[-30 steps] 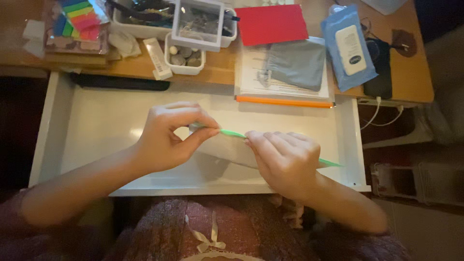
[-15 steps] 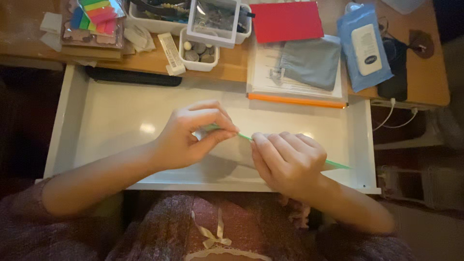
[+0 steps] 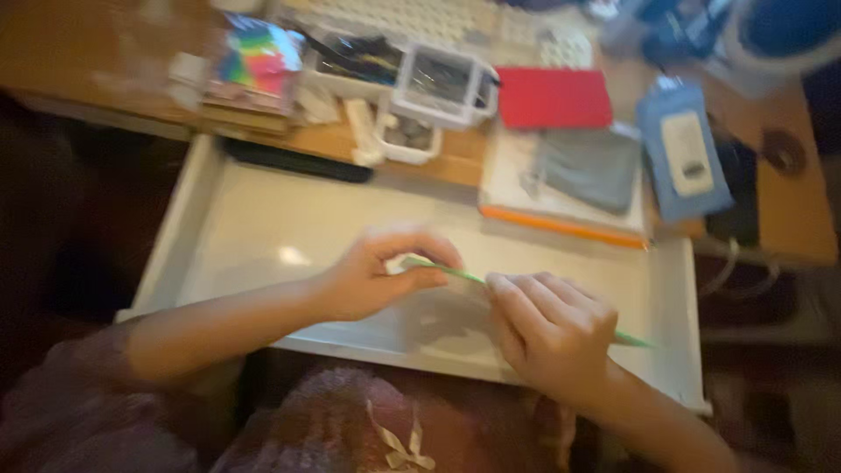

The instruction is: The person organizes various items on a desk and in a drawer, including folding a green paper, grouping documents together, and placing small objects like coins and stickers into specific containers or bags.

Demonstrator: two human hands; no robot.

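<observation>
My left hand point(image 3: 372, 280) is curled over the pulled-out white tray point(image 3: 254, 223), thumb and fingertips pinched shut on the left end of a thin green strip point(image 3: 451, 274). My right hand point(image 3: 552, 328) sits just to the right and a little nearer to me, fingers folded down in a loose fist over the same strip, which runs under my knuckles and comes out again as a green tip past the right side of that hand, near the tray's right edge. The strip lies slanted, higher on the left and lower on the right, held just above the tray's floor; the blur keeps me from telling whether it touches the surface. The two hands are close together but not touching each other. Beyond the tray, on the wooden desk point(image 3: 788, 228), a long black bar point(image 3: 293, 160) lies along the tray's far left rim. Farther back stand small clear boxes point(image 3: 438, 83) of small bits, with a stack of bright coloured sheets point(image 3: 254, 57) to their left. To the right lie a red notebook point(image 3: 552, 96), a grey pouch point(image 3: 587, 166) on top of an orange-edged pad point(image 3: 561, 223), and a blue packet point(image 3: 683, 158) with a white flap. My dark reddish sleeves and lap fill the near edge.
</observation>
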